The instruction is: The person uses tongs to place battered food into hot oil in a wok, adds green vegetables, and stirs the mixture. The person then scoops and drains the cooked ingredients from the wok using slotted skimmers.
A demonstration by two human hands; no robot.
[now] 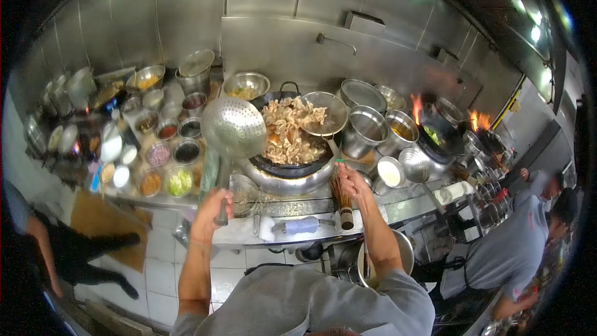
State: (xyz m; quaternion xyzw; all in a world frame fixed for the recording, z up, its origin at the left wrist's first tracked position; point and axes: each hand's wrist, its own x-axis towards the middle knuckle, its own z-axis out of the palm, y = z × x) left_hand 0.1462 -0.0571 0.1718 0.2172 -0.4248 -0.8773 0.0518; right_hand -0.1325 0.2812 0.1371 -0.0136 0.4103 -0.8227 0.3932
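My left hand is closed around the handle of a large perforated skimmer, whose bowl is raised at the left side of the wok. My right hand grips the handle of a round, shallow ladle; whether its bowl is mesh or solid I cannot tell. Between the two tools, a heap of light-brown cooked strips rises over the wok, some pieces against the ladle's edge. Just below my right hand is a bamboo wok brush.
Bowls of ingredients, including chopped greens, crowd the left counter. Metal pots stand right of the wok. Flames rise at another wok farther right. A co-worker stands at right, another person at left.
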